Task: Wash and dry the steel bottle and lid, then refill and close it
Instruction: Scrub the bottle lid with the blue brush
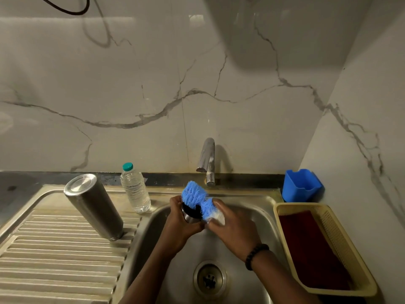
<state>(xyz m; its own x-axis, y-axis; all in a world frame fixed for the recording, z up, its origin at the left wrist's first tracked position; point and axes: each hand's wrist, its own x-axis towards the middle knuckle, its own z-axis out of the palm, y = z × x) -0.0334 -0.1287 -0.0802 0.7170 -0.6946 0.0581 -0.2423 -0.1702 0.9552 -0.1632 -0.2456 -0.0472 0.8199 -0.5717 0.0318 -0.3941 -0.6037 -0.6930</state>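
The steel bottle point(94, 205) stands upside down on the ribbed drainboard point(54, 249), left of the basin. Over the sink basin point(241, 216) my left hand point(182, 222) grips the lid point(191, 212), a steel piece with a black inside. My right hand point(234, 227) holds a blue bristle brush point(197, 199) by its pale handle, with the bristles pressed against the lid's black side.
A clear plastic water bottle point(135, 189) with a teal cap stands at the drainboard's back edge. The tap point(207, 161) is behind the basin with no water running. A blue holder point(301, 186) and a yellow basket point(350, 249) with a dark red cloth point(313, 249) lie to the right.
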